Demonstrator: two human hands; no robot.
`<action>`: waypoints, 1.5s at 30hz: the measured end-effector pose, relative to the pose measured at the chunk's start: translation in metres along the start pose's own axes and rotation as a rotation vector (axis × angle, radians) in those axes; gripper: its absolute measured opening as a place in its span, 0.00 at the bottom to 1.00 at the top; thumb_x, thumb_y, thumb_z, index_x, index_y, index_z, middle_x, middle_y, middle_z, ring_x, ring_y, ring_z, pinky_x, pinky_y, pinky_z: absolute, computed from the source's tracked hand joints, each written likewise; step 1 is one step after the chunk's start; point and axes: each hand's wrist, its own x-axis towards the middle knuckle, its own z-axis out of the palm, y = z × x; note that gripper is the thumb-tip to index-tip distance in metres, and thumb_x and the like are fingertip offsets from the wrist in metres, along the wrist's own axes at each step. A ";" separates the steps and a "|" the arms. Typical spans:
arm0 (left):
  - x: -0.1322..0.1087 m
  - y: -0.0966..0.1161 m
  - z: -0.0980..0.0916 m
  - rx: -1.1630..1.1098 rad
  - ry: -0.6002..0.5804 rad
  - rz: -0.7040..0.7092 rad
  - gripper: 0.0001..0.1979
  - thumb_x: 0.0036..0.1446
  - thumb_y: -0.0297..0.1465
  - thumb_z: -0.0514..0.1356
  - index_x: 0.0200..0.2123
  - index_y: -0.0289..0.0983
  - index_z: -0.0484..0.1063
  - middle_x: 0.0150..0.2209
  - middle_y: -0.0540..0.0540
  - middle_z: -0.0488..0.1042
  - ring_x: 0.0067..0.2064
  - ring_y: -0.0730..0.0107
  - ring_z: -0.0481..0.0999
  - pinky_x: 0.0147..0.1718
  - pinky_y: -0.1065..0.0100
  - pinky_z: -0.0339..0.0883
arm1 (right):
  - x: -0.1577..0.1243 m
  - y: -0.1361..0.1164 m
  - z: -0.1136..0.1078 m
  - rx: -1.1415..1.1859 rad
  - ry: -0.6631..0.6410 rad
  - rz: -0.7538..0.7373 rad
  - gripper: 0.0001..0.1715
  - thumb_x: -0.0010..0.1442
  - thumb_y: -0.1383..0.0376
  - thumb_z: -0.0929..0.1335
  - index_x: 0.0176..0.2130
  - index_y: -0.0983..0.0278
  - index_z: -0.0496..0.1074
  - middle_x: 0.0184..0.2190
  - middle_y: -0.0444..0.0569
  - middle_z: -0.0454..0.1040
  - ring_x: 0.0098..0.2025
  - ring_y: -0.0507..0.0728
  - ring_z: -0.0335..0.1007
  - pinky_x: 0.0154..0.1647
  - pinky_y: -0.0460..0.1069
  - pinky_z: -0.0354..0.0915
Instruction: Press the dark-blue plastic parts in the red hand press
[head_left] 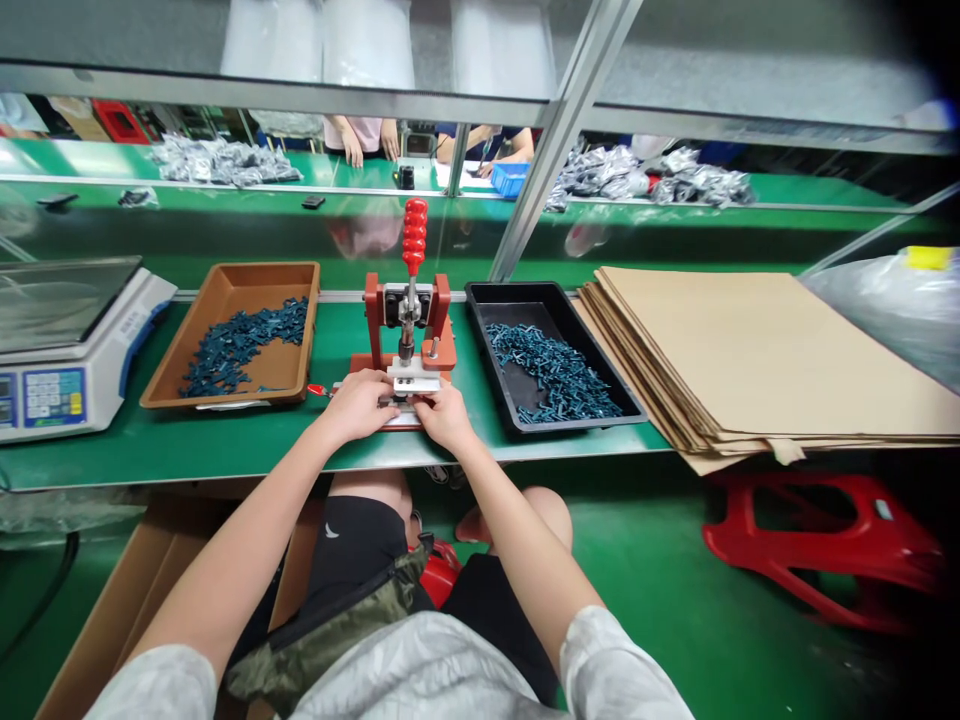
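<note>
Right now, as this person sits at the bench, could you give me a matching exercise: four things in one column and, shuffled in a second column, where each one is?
Things:
1. Red-handled hand press
2. Brown tray
3. Black tray
4. Stack of cardboard sheets

Places:
A. Far right of the bench
B. Between the trays, with the left hand and right hand at its base
C. Immediately right of the press
D. Between the digital scale and the press

Pairs: 1-B, 2-D, 3-C, 4-A
</note>
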 end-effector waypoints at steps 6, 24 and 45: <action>-0.001 0.000 0.002 -0.008 0.022 0.016 0.11 0.56 0.38 0.63 0.38 0.41 0.83 0.49 0.41 0.78 0.53 0.48 0.73 0.54 0.49 0.65 | -0.001 0.000 0.000 0.017 -0.001 -0.001 0.13 0.60 0.71 0.69 0.40 0.59 0.82 0.46 0.51 0.79 0.49 0.61 0.75 0.55 0.56 0.70; -0.009 0.008 0.008 0.115 0.042 0.073 0.13 0.62 0.35 0.57 0.40 0.39 0.81 0.48 0.36 0.75 0.55 0.47 0.71 0.59 0.45 0.61 | -0.002 -0.005 0.000 -0.061 -0.017 -0.038 0.18 0.61 0.72 0.66 0.49 0.61 0.78 0.53 0.55 0.73 0.55 0.65 0.70 0.61 0.60 0.66; -0.007 -0.005 0.024 -0.420 0.437 -0.177 0.44 0.65 0.56 0.43 0.73 0.35 0.40 0.72 0.33 0.51 0.72 0.50 0.53 0.70 0.47 0.47 | 0.006 0.004 -0.005 0.161 -0.008 0.029 0.15 0.57 0.72 0.67 0.43 0.62 0.79 0.45 0.51 0.79 0.48 0.60 0.75 0.54 0.54 0.69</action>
